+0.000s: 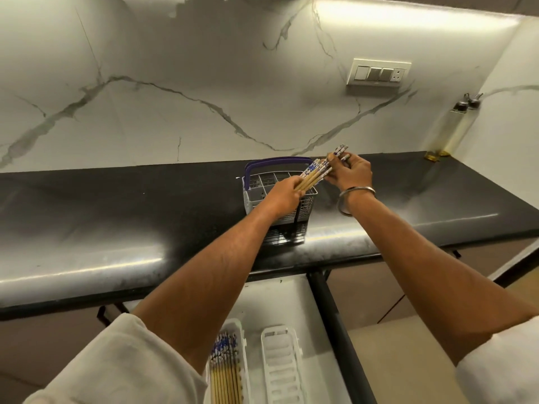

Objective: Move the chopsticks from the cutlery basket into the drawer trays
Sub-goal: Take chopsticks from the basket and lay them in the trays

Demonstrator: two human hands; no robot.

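A grey cutlery basket (306, 207) with a purple handle stands on the black counter near its front edge. Above it my left hand (284, 193) grips a bundle of bamboo chopsticks (313, 173) with blue-and-white patterned ends. My right hand (351, 173) pinches the patterned ends of the same bundle. Below the counter an open drawer holds two white trays. The left tray (240, 342) has several matching chopsticks (224, 368) lying in it. The right tray (281, 365) holds nothing.
The black counter (116, 217) runs left to right under a marble backsplash. Two oil bottles (450, 129) stand in the far right corner. A switch panel (379, 72) is on the wall. The drawer's dark side rail (335, 330) runs beside the right tray.
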